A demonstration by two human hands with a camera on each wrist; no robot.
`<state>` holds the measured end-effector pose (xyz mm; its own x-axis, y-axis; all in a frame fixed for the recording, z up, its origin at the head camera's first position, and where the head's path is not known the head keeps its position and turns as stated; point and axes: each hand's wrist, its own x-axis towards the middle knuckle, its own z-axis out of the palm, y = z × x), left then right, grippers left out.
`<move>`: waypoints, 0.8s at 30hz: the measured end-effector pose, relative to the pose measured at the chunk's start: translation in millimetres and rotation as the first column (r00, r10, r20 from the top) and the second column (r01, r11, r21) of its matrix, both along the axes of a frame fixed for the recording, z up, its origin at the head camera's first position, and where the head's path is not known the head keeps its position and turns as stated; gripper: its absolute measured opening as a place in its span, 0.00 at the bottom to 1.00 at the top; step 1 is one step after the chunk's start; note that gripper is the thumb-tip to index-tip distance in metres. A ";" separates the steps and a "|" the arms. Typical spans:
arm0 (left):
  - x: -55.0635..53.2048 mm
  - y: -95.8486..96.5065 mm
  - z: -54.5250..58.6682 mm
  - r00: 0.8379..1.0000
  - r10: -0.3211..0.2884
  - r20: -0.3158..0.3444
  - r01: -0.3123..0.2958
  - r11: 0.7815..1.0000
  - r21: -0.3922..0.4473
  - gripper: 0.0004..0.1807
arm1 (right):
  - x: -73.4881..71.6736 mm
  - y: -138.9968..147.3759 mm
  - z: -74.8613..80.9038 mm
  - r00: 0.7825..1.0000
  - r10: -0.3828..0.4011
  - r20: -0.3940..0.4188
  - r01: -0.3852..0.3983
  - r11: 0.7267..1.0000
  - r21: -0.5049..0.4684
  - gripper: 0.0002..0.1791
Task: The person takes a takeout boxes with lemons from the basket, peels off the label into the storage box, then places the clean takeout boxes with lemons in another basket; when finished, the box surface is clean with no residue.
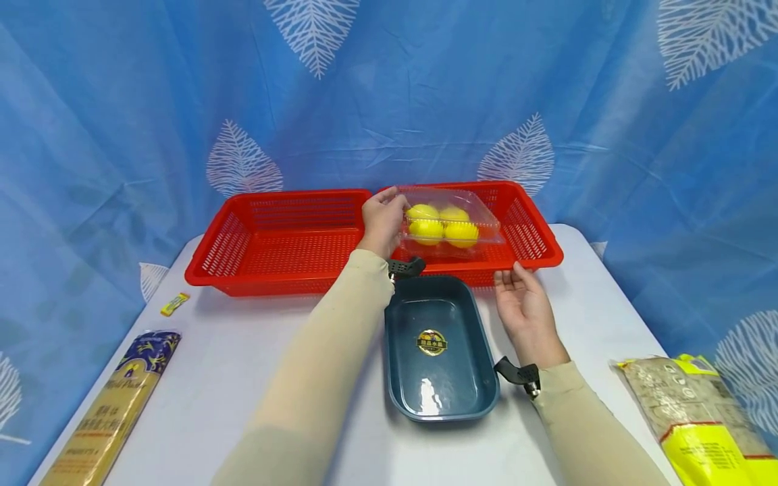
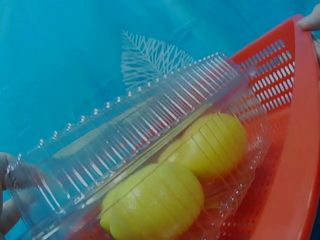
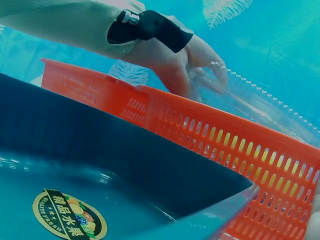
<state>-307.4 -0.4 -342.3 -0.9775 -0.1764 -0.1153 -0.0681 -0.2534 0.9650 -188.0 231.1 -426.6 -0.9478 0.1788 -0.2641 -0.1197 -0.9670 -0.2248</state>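
Note:
A clear plastic clamshell box (image 1: 450,196) with several lemons (image 1: 427,231) inside sits tilted in the right-hand red basket (image 1: 535,236). My left hand (image 1: 384,219) grips the box by its left end; in the left wrist view its fingers (image 2: 10,215) show behind the clear plastic. Palm up, my right hand (image 1: 524,304) holds the front rim of that same basket near its right corner. The thumb (image 2: 311,21) lies over the rim, with the other fingers below it. In the right wrist view, the lemons show yellow through the basket's slots.
Another red basket (image 1: 213,270) adjoins on the left. A dark blue tray (image 1: 480,351) with a round label stands in front, between my forearms. A small yellow packet (image 1: 175,304) and a long pasta bag (image 1: 115,405) lie left; a yellow-and-clear bag (image 1: 699,418) lies right.

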 end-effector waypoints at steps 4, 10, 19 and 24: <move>-3.0 3.8 -5.3 1.000 0.015 0.005 -0.015 0.999 -0.030 0.28 | 0.7 1.2 -1.0 1.000 0.012 -0.006 -0.012 1.000 -0.005 0.18; -4.6 8.4 -10.8 1.000 -0.004 -0.018 0.002 0.995 -0.103 0.28 | 0.9 1.7 -2.1 1.000 0.013 -0.021 -0.013 1.000 -0.007 0.18; -4.7 8.0 -12.4 0.994 -0.109 0.000 0.109 0.989 -0.101 0.28 | 1.4 0.6 -2.4 1.000 0.019 -0.019 -0.019 1.000 0.003 0.19; -6.0 3.1 -10.8 0.976 -0.206 0.073 0.215 0.964 -0.153 0.30 | 1.3 1.2 -2.2 1.000 0.014 -0.018 -0.014 1.000 0.001 0.19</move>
